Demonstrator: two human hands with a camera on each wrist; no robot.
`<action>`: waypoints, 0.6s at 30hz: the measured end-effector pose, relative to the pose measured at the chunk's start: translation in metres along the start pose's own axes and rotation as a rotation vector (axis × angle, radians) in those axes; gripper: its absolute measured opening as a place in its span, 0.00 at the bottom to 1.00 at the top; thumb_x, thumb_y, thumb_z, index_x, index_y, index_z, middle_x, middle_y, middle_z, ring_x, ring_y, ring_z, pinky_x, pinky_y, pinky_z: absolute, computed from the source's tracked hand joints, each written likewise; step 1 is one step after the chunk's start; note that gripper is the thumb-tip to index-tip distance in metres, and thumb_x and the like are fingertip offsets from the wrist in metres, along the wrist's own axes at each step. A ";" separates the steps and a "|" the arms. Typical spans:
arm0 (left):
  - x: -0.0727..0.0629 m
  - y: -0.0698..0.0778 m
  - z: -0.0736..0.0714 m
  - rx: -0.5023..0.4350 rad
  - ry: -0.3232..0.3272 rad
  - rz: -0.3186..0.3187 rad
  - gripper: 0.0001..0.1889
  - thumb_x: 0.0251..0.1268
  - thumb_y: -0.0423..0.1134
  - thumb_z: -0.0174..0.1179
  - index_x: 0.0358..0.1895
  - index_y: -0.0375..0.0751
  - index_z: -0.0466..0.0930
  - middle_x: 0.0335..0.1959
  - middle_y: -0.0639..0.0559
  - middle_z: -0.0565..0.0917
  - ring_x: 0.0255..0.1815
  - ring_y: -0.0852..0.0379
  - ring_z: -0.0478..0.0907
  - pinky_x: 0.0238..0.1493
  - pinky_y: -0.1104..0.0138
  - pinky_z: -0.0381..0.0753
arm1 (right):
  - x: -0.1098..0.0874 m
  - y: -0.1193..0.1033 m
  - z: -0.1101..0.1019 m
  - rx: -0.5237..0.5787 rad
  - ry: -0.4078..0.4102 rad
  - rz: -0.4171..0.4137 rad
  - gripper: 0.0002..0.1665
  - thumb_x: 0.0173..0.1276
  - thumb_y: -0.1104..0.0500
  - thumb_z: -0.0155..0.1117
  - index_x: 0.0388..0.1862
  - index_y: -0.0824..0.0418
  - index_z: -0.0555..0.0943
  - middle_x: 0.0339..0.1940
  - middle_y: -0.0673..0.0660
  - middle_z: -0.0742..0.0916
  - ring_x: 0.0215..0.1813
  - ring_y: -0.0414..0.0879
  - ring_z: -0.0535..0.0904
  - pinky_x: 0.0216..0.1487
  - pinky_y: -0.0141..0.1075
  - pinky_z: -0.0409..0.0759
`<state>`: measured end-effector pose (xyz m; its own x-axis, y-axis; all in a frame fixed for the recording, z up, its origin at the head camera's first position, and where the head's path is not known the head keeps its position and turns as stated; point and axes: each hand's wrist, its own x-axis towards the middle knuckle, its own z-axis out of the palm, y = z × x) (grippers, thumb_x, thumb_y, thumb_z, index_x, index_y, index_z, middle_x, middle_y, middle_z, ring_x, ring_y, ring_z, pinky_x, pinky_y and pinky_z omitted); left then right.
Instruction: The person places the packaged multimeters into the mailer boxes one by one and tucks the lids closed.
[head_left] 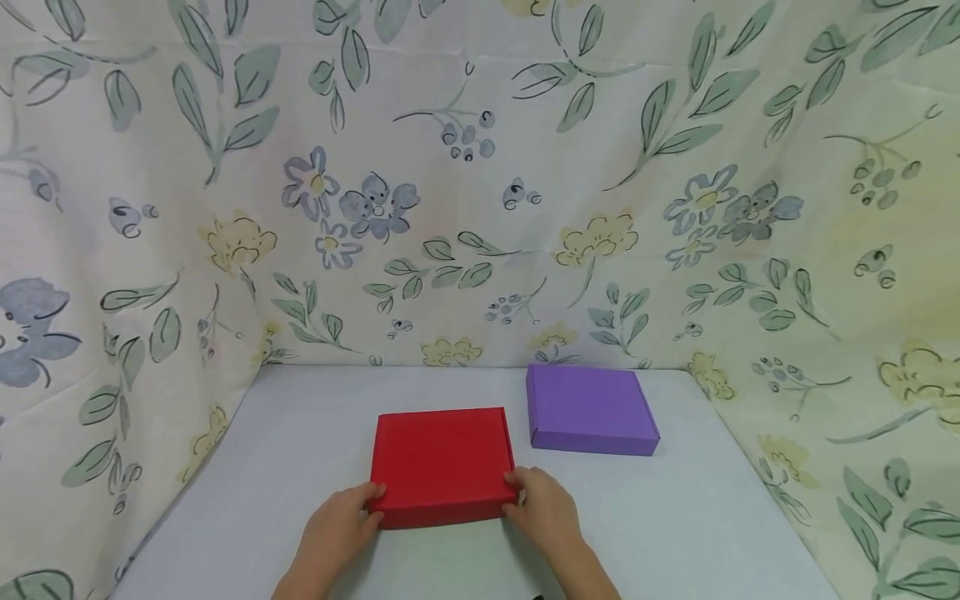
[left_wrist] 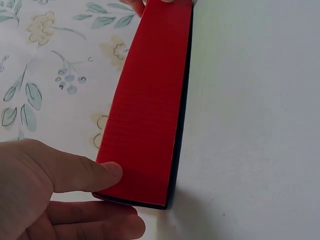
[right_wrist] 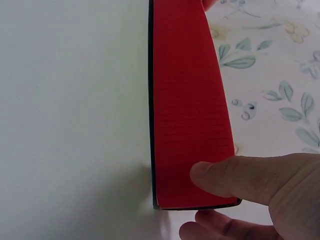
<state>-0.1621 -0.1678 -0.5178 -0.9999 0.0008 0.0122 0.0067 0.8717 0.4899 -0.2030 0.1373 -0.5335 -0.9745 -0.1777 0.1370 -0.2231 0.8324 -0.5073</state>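
Note:
A flat red box (head_left: 444, 458) is held between both hands at the middle of the white table. My left hand (head_left: 333, 529) grips its near left corner, and my right hand (head_left: 547, 508) has the near right corner. In the left wrist view, the thumb presses on the red front side (left_wrist: 145, 110) while the other fingers lie along the box's end. The right wrist view shows the same kind of hold, the right thumb on the front side (right_wrist: 192, 105) and fingertips at the end. A dark edge runs along the box's bottom.
A closed purple box (head_left: 592, 408) lies on the white table (head_left: 675, 517), behind and to the right of the red one. A cloth (head_left: 450, 208) printed with leaves and flowers hangs along the back and both sides of the table.

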 end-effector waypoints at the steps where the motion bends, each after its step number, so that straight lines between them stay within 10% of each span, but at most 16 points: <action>1: 0.002 0.000 -0.001 -0.003 -0.002 0.000 0.26 0.52 0.34 0.78 0.58 0.36 0.85 0.46 0.46 0.88 0.48 0.45 0.84 0.49 0.49 0.85 | 0.002 0.000 0.000 -0.002 0.006 -0.001 0.23 0.52 0.62 0.83 0.48 0.59 0.87 0.35 0.50 0.85 0.29 0.40 0.74 0.29 0.33 0.75; 18: 0.041 0.001 0.001 -0.014 0.058 0.033 0.24 0.54 0.31 0.76 0.57 0.35 0.84 0.48 0.43 0.87 0.48 0.42 0.84 0.47 0.52 0.86 | 0.033 -0.003 0.005 -0.088 0.069 0.061 0.26 0.50 0.61 0.85 0.51 0.59 0.89 0.37 0.56 0.82 0.34 0.46 0.77 0.31 0.38 0.80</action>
<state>-0.2029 -0.1663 -0.5178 -0.9969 0.0003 0.0791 0.0400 0.8647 0.5007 -0.2344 0.1266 -0.5316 -0.9817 -0.0910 0.1673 -0.1571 0.8839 -0.4406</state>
